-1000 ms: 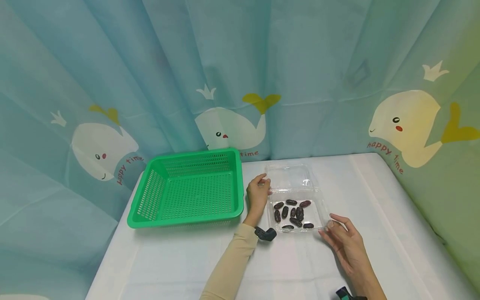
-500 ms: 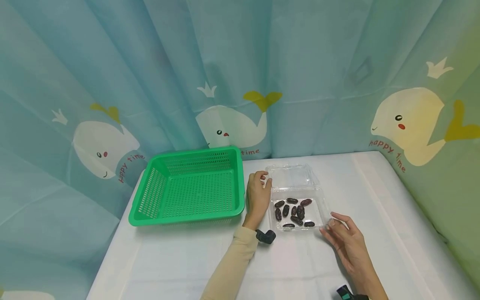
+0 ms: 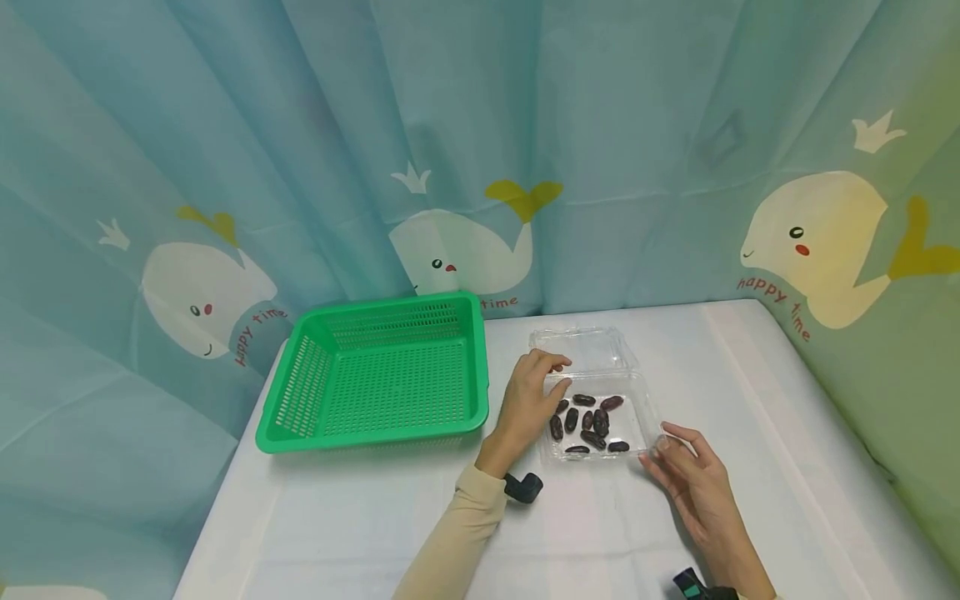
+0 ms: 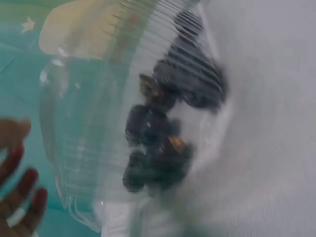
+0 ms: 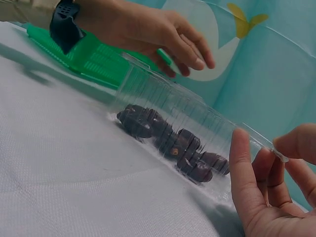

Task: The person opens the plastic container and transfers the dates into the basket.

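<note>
A clear plastic clamshell box (image 3: 636,421) lies on the table, its hinged lid (image 3: 577,348) folded back behind it. Several dark dates (image 3: 593,440) are spread over its floor. My left hand (image 3: 527,402) hovers over the left side of the box, fingers loosely bent and apart from the dates; a date near the left wall is partly hidden by it. In the right wrist view that hand holds nothing. My right hand (image 3: 696,483) pinches the box's front right rim between thumb and fingers, as the right wrist view shows. The left wrist view is blurred.
A green perforated plastic basket (image 3: 397,387) stands on the table left of the box, with nothing in it. A white cloth (image 3: 577,533) covers the table. A blue curtain (image 3: 637,167) with whale prints hangs behind the far edge.
My left hand has moved from beside the box's left edge to the right, over its left side. The right hand keeps its grip on the rim. Dates and basket stay in place.
</note>
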The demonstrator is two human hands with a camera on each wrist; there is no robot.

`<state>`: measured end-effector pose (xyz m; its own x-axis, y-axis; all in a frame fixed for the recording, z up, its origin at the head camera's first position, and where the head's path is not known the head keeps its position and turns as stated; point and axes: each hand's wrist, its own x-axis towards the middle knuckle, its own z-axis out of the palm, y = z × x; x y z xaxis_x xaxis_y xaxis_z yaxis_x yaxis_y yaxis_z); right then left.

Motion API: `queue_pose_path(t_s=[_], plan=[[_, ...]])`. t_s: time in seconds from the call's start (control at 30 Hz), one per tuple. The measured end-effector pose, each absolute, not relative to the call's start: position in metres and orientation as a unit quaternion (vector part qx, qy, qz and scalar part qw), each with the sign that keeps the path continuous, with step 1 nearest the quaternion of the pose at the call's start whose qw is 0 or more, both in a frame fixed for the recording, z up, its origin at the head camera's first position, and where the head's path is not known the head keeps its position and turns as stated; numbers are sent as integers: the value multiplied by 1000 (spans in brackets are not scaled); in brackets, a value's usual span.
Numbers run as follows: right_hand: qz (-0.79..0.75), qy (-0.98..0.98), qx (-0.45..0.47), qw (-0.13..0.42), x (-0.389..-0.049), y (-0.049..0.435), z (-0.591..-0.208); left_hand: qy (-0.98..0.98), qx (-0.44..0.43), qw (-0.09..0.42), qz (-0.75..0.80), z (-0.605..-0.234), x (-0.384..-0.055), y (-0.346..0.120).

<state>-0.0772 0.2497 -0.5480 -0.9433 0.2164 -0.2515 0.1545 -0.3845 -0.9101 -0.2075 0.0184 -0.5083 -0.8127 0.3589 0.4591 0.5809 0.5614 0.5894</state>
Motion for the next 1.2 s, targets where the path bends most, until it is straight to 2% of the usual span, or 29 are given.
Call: queue_pose_path(t_s=[0.2,0.47,0.77,1.2], plan=[[819,-549,-164,18,-78,250,-548,-833,-425,83,-344,-503,-206,17],[828,-540,-147,17,-77,251,-550,-827,-490,-25,-273,-500,-207,27],[835,-533,-136,19,-75,252,-551,-822,-537,-41,-185,-502,-207,39],[827,-542,-147,17,-75,250,-549,-835,-537,-38,-113,-512,-212,47]])
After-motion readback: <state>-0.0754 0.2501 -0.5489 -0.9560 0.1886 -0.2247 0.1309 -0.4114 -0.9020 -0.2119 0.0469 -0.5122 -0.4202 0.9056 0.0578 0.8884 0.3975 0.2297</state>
